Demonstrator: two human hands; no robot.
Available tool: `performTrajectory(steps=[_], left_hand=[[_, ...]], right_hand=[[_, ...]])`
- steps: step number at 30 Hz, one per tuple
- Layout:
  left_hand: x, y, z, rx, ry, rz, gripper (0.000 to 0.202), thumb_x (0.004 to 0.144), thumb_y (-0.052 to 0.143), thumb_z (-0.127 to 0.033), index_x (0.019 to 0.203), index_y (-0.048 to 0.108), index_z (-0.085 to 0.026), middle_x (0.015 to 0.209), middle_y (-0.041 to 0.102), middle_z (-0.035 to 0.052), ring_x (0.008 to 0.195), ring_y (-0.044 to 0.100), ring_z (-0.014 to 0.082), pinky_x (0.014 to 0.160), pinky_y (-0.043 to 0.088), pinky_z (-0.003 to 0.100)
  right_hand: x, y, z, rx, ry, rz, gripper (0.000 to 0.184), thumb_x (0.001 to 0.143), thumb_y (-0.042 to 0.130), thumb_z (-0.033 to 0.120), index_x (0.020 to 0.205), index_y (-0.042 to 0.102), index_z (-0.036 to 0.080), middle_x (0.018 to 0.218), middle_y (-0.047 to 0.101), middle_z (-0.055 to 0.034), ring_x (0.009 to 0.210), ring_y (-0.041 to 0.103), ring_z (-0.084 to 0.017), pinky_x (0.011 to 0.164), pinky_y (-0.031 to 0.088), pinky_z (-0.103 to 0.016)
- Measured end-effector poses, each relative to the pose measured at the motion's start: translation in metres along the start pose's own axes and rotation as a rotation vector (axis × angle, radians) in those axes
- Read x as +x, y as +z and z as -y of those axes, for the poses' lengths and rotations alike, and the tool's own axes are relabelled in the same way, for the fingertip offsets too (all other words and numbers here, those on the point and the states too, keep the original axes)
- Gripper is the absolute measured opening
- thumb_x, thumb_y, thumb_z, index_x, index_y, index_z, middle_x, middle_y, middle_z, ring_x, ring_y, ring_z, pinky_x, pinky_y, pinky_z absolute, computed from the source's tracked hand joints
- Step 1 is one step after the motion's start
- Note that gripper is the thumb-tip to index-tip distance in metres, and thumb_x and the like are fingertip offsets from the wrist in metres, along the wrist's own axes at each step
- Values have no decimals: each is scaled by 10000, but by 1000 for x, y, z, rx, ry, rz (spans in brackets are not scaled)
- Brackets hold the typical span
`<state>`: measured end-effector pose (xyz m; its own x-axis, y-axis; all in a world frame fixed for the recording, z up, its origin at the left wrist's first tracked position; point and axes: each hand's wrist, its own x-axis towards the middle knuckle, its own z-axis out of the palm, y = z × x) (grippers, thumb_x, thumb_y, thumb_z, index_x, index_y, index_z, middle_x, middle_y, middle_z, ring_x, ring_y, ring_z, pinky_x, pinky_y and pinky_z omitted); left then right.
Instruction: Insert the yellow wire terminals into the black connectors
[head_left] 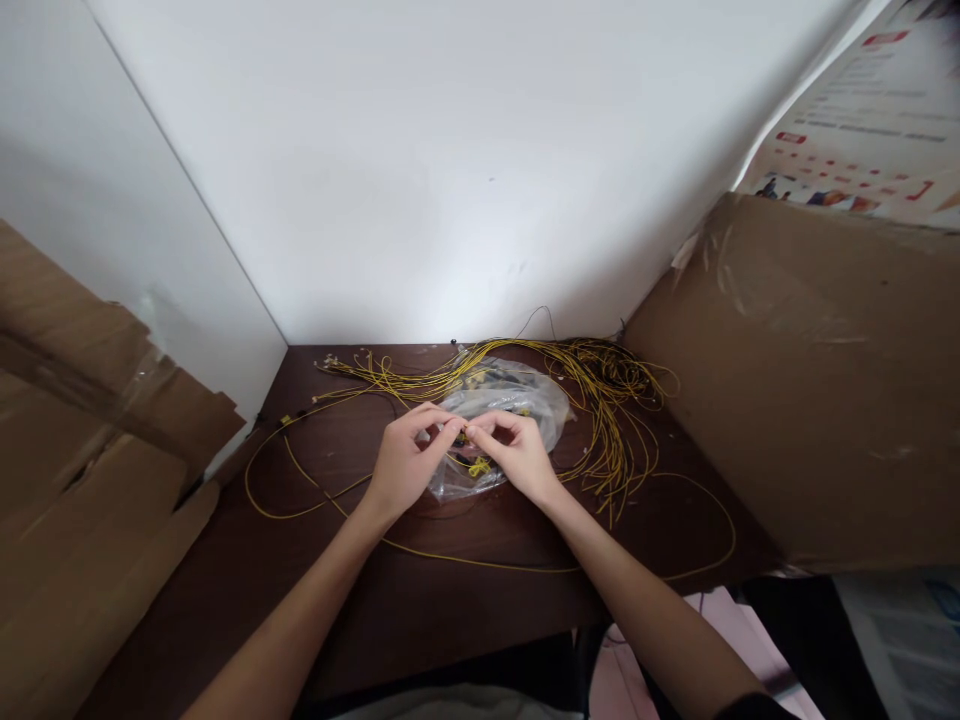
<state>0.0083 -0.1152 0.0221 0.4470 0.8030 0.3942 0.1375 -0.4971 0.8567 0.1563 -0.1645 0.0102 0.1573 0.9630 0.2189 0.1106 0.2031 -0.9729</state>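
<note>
My left hand [412, 455] and my right hand [517, 450] meet over a clear plastic bag [551, 410], fingertips pinched close together. Between them is something small and dark, too small to name. A small yellow bundle [478, 467] lies on the bag just below my fingers. Behind my hands, a bunch of long yellow and black wires [585, 370] runs across the bag, with pale ends at the left and a tangle at the right. One loose yellow wire [480, 562] loops across the table in front of me.
The dark brown table [450, 620] backs onto a white wall [450, 180]. Cardboard [97, 430] stands along the left, and a cardboard panel [817, 390] along the right. A printed sheet [862, 130] hangs above the right panel. Pink material [742, 640] shows below the table's front edge.
</note>
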Motion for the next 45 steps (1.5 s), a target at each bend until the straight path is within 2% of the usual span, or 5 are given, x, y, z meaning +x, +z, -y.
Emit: performTrajectory(steps=[5,16,24,31,45], left_hand=[[1,-1,0,-48,-67,25,177,775,568,-267,776,690,-139,693,644,37,630,561,124,567,442,223],[0,1,2,-41,-198,41,223,748,585,-322,786,675,-122,722,663,49,652,578,144,601,445,229],[-2,2,0,175,-84,24,194,805,520,-294,757,624,-137,660,610,9,576,507,105,553,381,212],[-4,2,-2,367,51,26,166,853,451,-239,761,559,-152,732,574,10,663,502,115,607,360,227],[-5,1,-5,367,71,41,163,862,453,-246,756,541,-159,710,542,-3,624,471,109,598,349,234]], right_hand=[[-1,-1,1,-182,-136,-58,135,763,608,290,760,682,178,650,604,-9,563,503,-117,549,398,-243],[-2,1,1,-270,-216,-87,123,772,600,242,699,654,158,626,583,-3,583,497,-112,576,389,-235],[-4,5,-5,-132,-90,-49,174,786,587,311,746,659,158,652,596,-18,575,524,-120,578,419,-247],[-2,3,-3,-149,-123,-8,129,734,648,264,822,669,172,711,603,-11,633,512,-117,617,414,-243],[-2,4,4,-85,-55,-24,151,750,619,293,702,657,154,663,638,-26,624,557,-141,641,446,-273]])
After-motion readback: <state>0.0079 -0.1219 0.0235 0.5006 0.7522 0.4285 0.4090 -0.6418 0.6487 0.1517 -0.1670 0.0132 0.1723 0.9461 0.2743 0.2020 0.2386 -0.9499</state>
